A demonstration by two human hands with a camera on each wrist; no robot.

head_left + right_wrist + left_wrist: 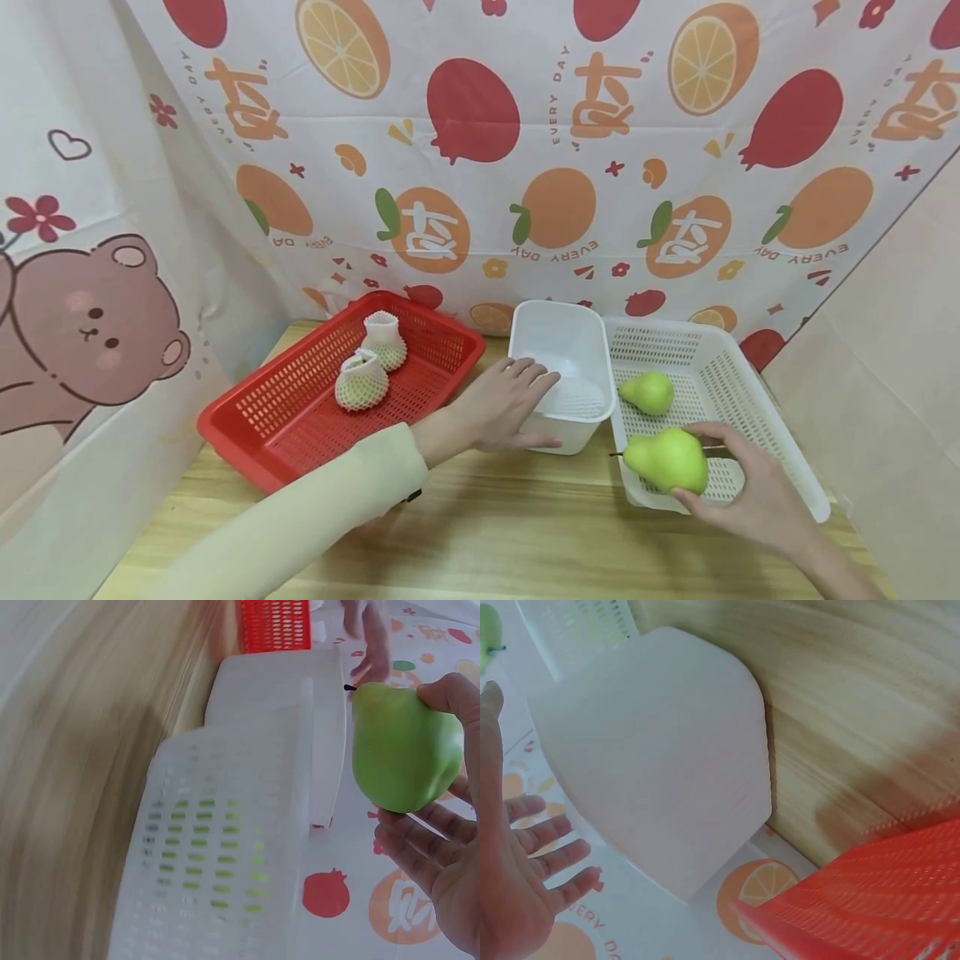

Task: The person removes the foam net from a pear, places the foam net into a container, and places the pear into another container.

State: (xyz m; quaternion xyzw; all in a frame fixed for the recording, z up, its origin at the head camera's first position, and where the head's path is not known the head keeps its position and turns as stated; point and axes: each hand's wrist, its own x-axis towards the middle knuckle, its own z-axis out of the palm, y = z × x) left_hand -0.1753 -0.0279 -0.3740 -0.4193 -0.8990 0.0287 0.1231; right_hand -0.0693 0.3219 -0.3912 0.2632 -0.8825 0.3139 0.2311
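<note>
My right hand (757, 492) grips a green pear (667, 460) between thumb and fingers, above the front of the white perforated basket (780, 450). The right wrist view shows the held pear (405, 750) with its dark stem. A second green pear (648, 393) lies in that basket. My left hand (498, 404), fingers spread and holding nothing, hovers at the left rim of the white plastic bin (570, 433). In the left wrist view the left hand (525, 877) has its fingers extended beside the bin's wall (660, 765).
A red perforated basket (273, 458) stands at the left with two pears in white foam nets, one net (362, 382) in front of the other (384, 340). All the containers sit on a wooden table (480, 533). A fruit-print curtain (480, 192) hangs behind.
</note>
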